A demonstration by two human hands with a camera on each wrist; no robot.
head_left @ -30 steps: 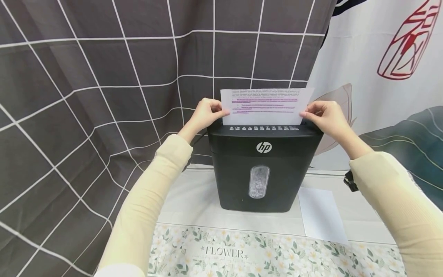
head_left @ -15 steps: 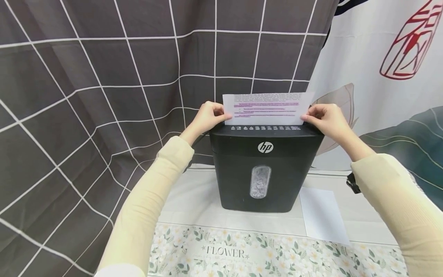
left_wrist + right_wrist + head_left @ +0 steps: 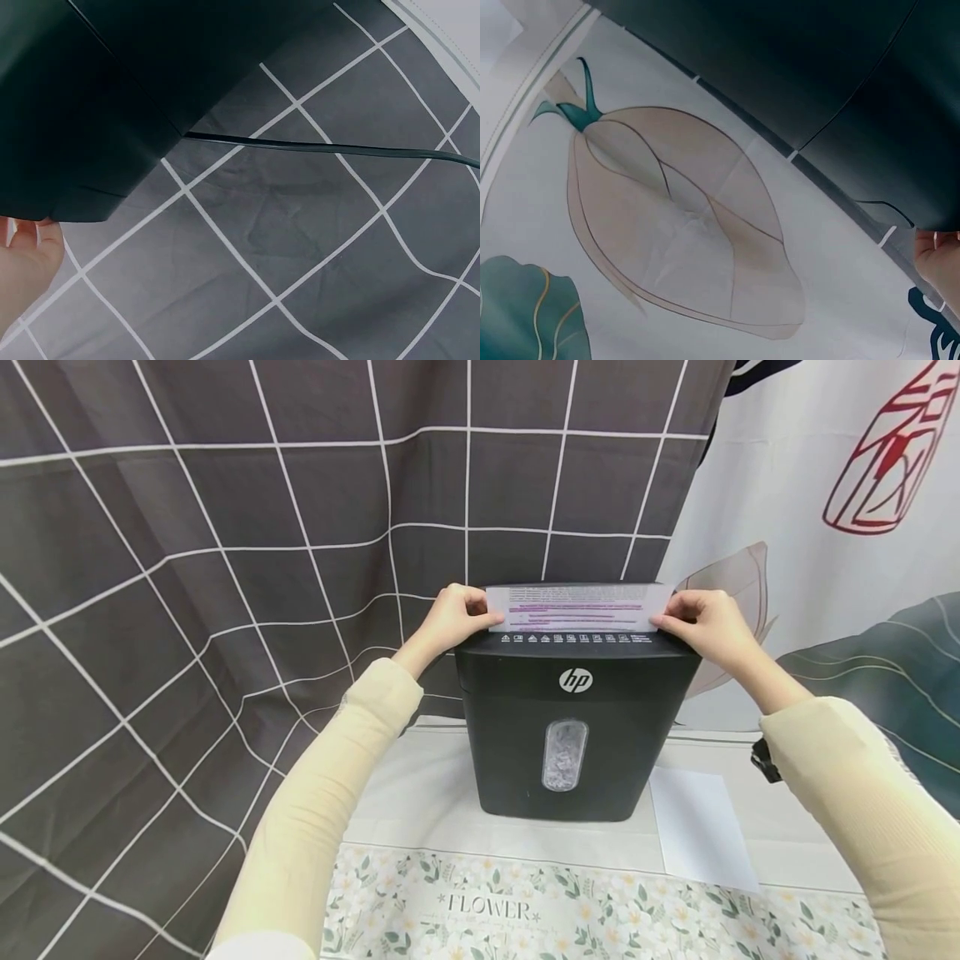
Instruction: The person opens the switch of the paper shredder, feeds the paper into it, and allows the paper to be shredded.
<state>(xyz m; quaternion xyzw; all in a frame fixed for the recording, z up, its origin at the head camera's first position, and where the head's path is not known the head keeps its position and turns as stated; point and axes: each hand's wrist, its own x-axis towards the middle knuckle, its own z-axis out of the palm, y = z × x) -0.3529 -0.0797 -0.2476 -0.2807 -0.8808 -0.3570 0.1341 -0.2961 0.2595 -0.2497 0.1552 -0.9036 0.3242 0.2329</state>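
Observation:
A printed sheet of paper [image 3: 577,607] with purple-highlighted lines stands in the top slot of a black HP paper shredder [image 3: 510,718]. Its lower part is hidden inside the machine. My left hand [image 3: 456,617] pinches the sheet's left edge between thumb and fingers, close over the shredder's top. At the opposite edge, my right hand [image 3: 707,620] pinches the paper in the same way. Pale shreds show through the oval window [image 3: 565,755] in the shredder's front. In both wrist views only part of each hand appears, beside the shredder's dark side.
Another white sheet [image 3: 703,827] lies on the table to the right of the shredder. A floral mat [image 3: 487,935] marked FLOWER covers the front. Behind hangs a dark gridded curtain [image 3: 315,493], and a black cord [image 3: 315,148] runs from the shredder's side.
The printed sheet has sunk steadily into the shredder, so a much shorter strip shows above the slot. Both hands keep their pinch at its edges and have barely moved.

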